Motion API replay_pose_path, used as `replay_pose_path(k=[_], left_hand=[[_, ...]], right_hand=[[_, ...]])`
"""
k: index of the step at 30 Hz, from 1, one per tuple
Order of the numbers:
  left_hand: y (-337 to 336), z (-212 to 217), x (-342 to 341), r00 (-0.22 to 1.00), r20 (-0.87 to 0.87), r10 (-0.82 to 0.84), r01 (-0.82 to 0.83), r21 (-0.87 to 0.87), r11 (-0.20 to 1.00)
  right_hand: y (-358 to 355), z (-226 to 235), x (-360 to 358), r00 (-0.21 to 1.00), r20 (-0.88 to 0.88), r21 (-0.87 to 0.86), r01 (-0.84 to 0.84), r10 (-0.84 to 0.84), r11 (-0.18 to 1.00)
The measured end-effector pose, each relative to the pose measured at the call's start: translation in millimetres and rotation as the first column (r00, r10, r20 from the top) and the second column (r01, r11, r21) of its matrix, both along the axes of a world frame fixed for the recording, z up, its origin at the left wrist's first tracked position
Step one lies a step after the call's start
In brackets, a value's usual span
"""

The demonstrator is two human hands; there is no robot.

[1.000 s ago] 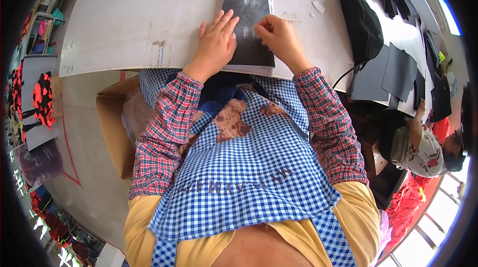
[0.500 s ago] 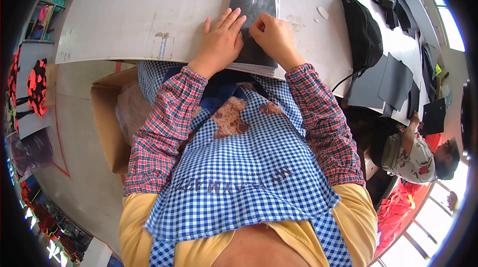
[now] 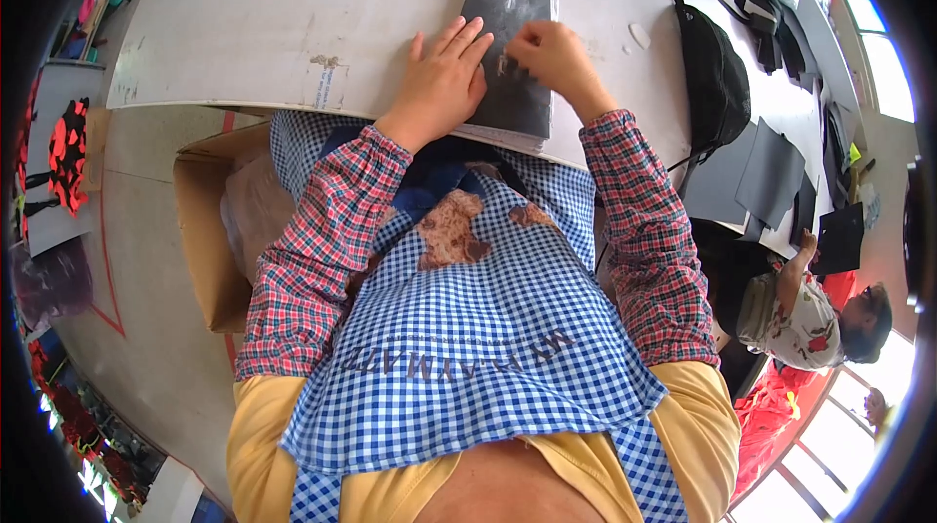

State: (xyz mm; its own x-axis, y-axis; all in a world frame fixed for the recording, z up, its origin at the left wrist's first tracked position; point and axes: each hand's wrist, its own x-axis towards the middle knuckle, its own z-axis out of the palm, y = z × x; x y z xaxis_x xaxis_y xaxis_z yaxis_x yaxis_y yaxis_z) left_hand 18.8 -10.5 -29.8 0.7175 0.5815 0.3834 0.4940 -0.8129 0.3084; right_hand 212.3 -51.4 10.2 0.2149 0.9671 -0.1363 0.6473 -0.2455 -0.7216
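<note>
At the near edge of a pale table (image 3: 244,25), a person's left hand (image 3: 444,79) lies open and flat, fingers spread, on a dark grey sheet (image 3: 508,45). The right hand (image 3: 547,55), fingers curled, pinches at the sheet's surface beside it. A black bag (image 3: 712,74) lies to the right.

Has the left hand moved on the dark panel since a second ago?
No. The left hand still lies flat on the dark panel's left edge.
</note>
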Motion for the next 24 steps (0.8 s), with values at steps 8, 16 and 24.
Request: replay_pose_path(k=[8, 16, 24], left_hand=[[-4, 2, 3, 1.000, -0.001, 0.003, -0.003, -0.028, 1.000], [-6, 4, 2, 1.000, -0.009, 0.023, -0.023, -0.040, 0.999], [-6, 4, 2, 1.000, -0.004, 0.007, -0.007, -0.029, 1.000]], right_hand=[[55, -5, 25, 0.977, 0.019, 0.107, 0.209, -0.212, 0.972], [63, 2, 25, 0.958, 0.246, 0.145, 0.115, -0.149, 0.983], [63, -11, 29, 0.946, 0.273, 0.203, 0.122, -0.175, 0.972]])
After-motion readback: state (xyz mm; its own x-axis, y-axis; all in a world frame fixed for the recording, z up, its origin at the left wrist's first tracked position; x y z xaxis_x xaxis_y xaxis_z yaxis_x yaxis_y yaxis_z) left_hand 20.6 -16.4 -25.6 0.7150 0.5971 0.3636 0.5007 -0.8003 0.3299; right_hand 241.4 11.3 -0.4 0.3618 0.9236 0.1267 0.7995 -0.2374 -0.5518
